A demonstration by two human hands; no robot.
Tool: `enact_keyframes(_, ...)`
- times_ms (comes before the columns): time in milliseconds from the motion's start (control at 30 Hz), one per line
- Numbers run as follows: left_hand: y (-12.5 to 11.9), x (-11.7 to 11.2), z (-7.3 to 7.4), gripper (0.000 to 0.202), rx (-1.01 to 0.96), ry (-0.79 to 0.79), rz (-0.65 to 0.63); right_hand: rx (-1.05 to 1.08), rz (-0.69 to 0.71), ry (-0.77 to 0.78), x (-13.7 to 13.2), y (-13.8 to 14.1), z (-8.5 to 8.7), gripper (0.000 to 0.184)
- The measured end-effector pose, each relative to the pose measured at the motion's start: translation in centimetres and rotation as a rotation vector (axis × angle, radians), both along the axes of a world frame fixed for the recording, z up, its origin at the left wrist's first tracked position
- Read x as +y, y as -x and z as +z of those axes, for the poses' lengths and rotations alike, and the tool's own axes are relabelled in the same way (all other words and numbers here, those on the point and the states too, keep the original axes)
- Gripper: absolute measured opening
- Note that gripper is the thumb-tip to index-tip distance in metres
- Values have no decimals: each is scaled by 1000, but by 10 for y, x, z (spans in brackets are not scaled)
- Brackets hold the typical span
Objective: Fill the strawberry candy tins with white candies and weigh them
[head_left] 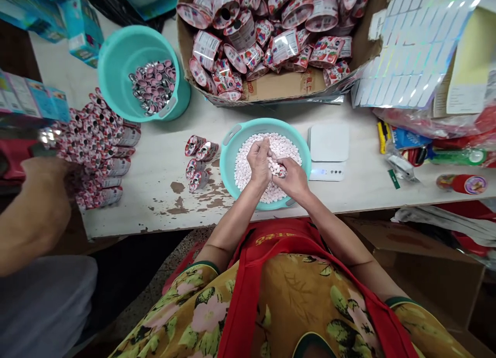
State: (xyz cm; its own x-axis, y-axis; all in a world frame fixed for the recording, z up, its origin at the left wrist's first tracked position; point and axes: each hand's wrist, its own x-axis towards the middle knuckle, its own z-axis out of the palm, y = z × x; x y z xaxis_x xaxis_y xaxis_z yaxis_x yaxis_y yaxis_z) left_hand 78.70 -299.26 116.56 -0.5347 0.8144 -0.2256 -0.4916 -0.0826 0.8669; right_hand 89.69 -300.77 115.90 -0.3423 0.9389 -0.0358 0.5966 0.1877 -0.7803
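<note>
A teal basin point(305, 178) on the table holds many small pale pink candies point(245, 164). Over it, my left hand point(259, 160) is curled and tilted, with a cluster of candies at its lower side. My right hand point(291, 179) grips a small printed container point(282, 171), mostly hidden by the fingers. The candies by my left hand lie at the container's mouth. Left of the basin stand several small red-and-white printed containers point(207, 151) with round openings on top.
A cardboard box point(287, 85) of printed containers stands behind the basin. A white scale point(329, 143) sits to the right. At left are a teal bucket point(116, 48) with small metallic-and-pink pieces, stacked containers point(96, 136), and another person's arm point(39, 208).
</note>
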Motion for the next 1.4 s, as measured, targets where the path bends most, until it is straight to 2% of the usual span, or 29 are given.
enact_keyframes(167,-1,5,8,52,44,-3,-29,43,-26,15,7,2,-1,34)
enact_keyframes(300,0,9,14,55,55,-5,-112,105,-28,19,14,2,0,33)
enact_keyframes(467,0,16,20,55,20,-32,-155,236,-9,65,22,7,-8,31)
enact_keyframes(567,6,17,23,55,0,-36,-233,325,-6,75,29,7,-14,30)
enact_keyframes(633,17,13,23,54,36,-25,-226,401,5,82,34,2,-14,31)
enact_keyframes(700,33,5,22,50,200,14,-236,490,-4,97,38,-8,-10,35)
enact_keyframes(767,51,-5,23,42,501,83,-397,579,-48,147,40,-22,-5,40)
enact_keyframes(833,66,-6,31,28,802,121,-590,648,-92,238,39,-39,2,44)
enact_keyframes(867,72,0,38,20,901,109,-632,670,-113,281,38,-47,5,46)
enact_keyframes(933,81,32,57,14,1000,29,-558,688,-185,302,38,-62,10,49)
enact_keyframes(967,84,59,65,16,1021,-20,-479,685,-244,273,40,-68,11,50)
enact_keyframes(1033,86,128,75,16,1109,-86,-374,663,-396,180,46,-80,8,51)
enact_keyframes(1067,85,166,74,21,1156,-103,-369,645,-467,135,51,-86,3,52)
enact_keyframes(1133,79,237,65,34,1215,-98,-365,605,-568,76,63,-97,-10,53)
enact_keyframes(1200,71,286,50,40,1250,-55,-378,568,-609,57,75,-108,-25,55)
enact_keyframes(1233,68,299,44,42,1263,-43,-381,551,-611,59,80,-113,-32,55)
enact_keyframes(1300,64,301,42,43,1288,-55,-363,498,-606,42,84,-120,-36,56)
enact_keyframes(1333,65,289,45,42,1306,-76,-339,457,-608,10,82,-121,-33,58)
enact_keyframes(1400,66,246,62,40,1358,-139,-277,392,-632,-78,72,-118,-17,60)
